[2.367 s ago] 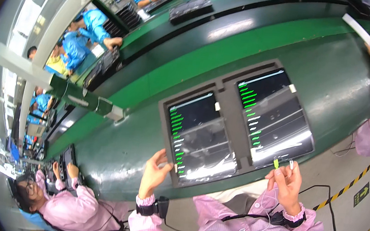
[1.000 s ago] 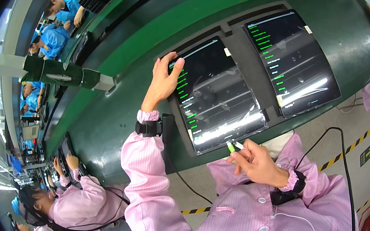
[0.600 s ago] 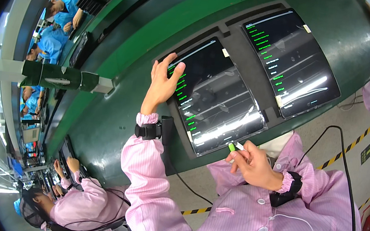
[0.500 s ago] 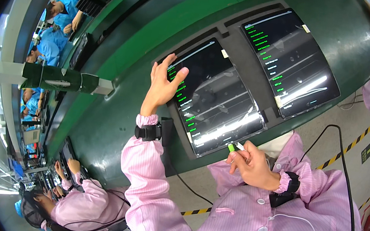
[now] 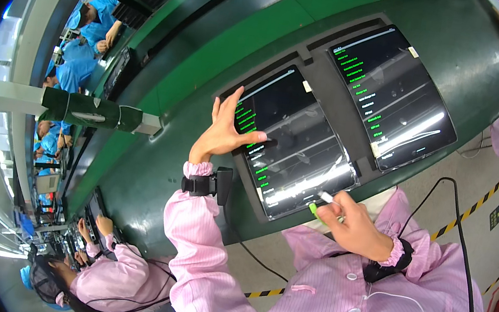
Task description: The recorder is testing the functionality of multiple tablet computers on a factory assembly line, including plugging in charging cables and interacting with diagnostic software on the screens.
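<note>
Two dark tablets, the left tablet [image 5: 302, 144] and the right tablet [image 5: 408, 92], lie face up in a dark grey tray [image 5: 339, 101]. Green and white lines of text light both screens. Over the left tablet's left edge spreads my left hand [image 5: 226, 130], fingers apart and holding nothing, the thumb on or just above the screen. My right hand [image 5: 355, 229] is closed at that tablet's near edge. It grips a small white plug [image 5: 325, 196] with a bright green piece [image 5: 313, 210] beside it. Whether the two are joined is hidden by my fingers.
The tray rests on a green bench [image 5: 176, 133]. A post wrapped in green [image 5: 87, 110] juts in at left. A black cable [image 5: 460, 211] loops at right. Co-workers in pink [image 5: 118, 271] and in blue [image 5: 77, 65] sit nearby.
My left thumb has moved inward over the left tablet's screen. My right hand has shifted slightly right and down, and its white plug shows more plainly. The view has shifted a little.
</note>
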Demonstrator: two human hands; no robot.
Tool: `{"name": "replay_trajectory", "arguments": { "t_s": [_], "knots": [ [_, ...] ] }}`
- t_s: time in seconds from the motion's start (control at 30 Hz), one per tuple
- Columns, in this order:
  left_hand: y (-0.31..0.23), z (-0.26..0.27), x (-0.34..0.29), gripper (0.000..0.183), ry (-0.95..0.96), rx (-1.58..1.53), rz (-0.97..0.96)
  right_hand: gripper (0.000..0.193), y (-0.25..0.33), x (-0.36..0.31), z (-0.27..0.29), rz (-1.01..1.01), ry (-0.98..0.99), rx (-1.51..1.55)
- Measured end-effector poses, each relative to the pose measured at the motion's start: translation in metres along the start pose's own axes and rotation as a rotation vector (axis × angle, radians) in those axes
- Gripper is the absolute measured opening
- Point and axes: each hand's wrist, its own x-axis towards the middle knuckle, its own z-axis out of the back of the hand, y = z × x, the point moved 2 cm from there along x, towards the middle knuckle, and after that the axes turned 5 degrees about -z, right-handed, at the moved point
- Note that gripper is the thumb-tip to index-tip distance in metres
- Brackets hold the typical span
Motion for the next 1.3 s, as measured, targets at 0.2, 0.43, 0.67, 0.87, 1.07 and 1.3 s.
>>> {"name": "replay_trajectory", "arguments": {
  "t_s": [0.2,0.43,0.67,0.87,1.07,1.3],
  "knots": [
    [-0.001,-0.004,0.001,0.113,0.007,0.160,-0.101,0.019,0.016,-0.007,0.042,0.168,-0.366,0.223],
    [0.014,0.003,0.012,0.086,-0.128,-0.432,0.104,0.016,0.019,-0.031,0.133,0.253,-0.889,-0.083],
    [-0.094,0.012,0.077,0.065,-0.225,-0.391,-0.034,0.022,-0.012,-0.046,0.165,-0.120,-0.475,0.148],
    [-0.134,-0.039,0.145,0.062,-0.183,-0.161,-0.152,0.027,-0.006,-0.037,0.159,-0.131,-0.430,0.007],
    [-0.137,-0.064,0.168,0.056,-0.204,-0.023,-0.158,0.029,-0.008,-0.031,0.154,-0.138,-0.362,-0.027],
    [-0.140,-0.068,0.177,0.059,-0.205,-0.069,-0.129,0.027,-0.013,-0.030,0.144,-0.090,-0.510,0.081]
  ]
}}
